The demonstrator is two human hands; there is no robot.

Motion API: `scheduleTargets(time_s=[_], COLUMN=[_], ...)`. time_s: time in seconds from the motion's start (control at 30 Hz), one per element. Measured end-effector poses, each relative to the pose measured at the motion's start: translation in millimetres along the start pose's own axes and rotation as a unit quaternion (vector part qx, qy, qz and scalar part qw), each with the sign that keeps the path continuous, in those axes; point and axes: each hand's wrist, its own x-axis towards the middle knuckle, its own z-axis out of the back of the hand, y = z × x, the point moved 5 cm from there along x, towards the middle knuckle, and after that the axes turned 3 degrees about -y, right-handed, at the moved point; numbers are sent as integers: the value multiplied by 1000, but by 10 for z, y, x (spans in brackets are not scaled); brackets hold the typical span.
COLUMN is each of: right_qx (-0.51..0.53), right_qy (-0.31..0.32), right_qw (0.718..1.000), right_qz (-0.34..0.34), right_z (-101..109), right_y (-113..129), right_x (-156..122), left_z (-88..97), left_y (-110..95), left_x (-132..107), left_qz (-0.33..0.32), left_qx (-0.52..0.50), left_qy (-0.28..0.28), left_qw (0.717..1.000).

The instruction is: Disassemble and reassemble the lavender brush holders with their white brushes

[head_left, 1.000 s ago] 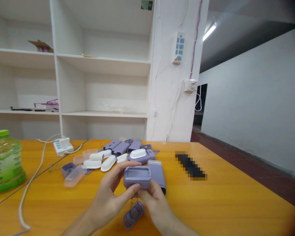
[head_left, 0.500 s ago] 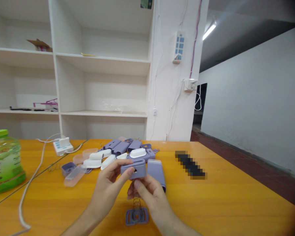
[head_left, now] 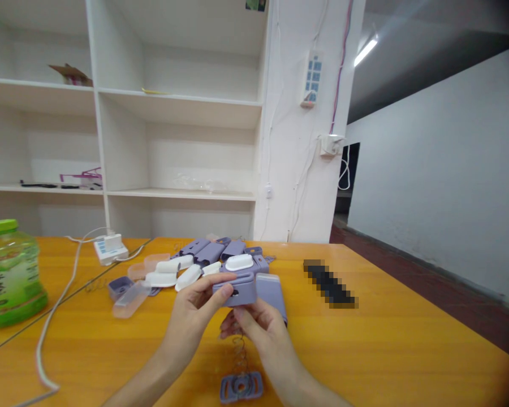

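My left hand (head_left: 195, 308) grips a purple plastic cap (head_left: 242, 291) with a small dark hole in its near side, thumb in front and fingers over the top. Just below the cap, my right hand (head_left: 263, 328) pinches the upper end of a thin wire spring (head_left: 240, 353); its fingertips are close under the cap. The spring runs down to a flat purple plate (head_left: 241, 388) with slots and a round centre. Whether that plate hangs or touches the table is unclear. Behind my right hand lies a purple case (head_left: 271, 294), partly covered.
Purple housings (head_left: 210, 254), white oval parts (head_left: 189, 278) and clear covers (head_left: 131, 299) are heaped beyond my hands. A green-capped bottle (head_left: 14, 277), a power strip (head_left: 110, 249) and its white cable (head_left: 46, 339) occupy the left. A pixelated dark object (head_left: 331, 285) lies to the right.
The purple plate sits lower and slightly further right, and the spring looks more stretched. Both hands keep their holds. The whole view has shifted a little.
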Motion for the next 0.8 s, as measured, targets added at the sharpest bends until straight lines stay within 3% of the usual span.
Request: scheduleTargets(time_s=[0.8], right_qx=[15], right_qy=[-45], right_qw=[999], right_qz=[-20], right_z=[77], right_y=[-71], right_x=[3], left_z=[22], left_y=[-9], left_x=[-16], left_qz=[-17], left_qx=[-1], left_qy=[19], left_qw=[1000])
